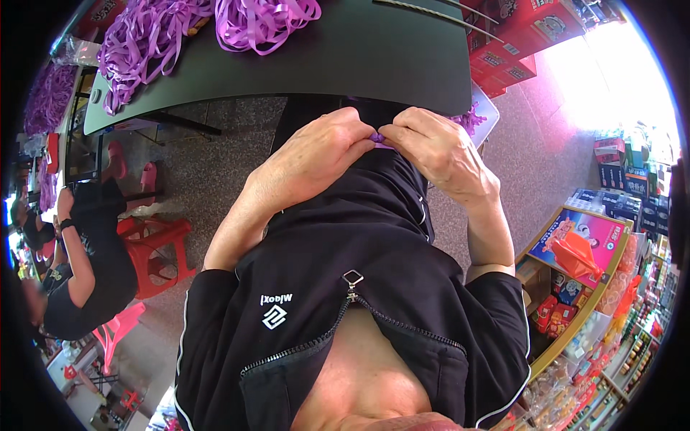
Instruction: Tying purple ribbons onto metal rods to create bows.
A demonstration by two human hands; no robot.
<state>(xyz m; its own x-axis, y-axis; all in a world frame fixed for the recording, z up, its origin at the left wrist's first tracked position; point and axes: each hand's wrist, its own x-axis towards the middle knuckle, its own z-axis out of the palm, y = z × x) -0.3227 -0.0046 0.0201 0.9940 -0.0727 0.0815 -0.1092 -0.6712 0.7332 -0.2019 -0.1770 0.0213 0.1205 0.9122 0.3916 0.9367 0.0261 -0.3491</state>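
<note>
Between my two hands, just off the near edge of the dark table, is a small piece of purple ribbon, bunched or knotted in the middle. My left hand pinches one side of it with thumb and forefinger. The other side is pinched by my right hand, whose fingertips almost meet the left ones. Most of the ribbon is hidden behind the fingers. On the table's far left lies a big heap of purple ribbon, with another looped bundle beside it.
Thin metal rods lie on the table at the far right. Red boxes are stacked beyond it. More purple ribbon hangs by its right corner. At left another person sits near a red stool. A display case stands at right.
</note>
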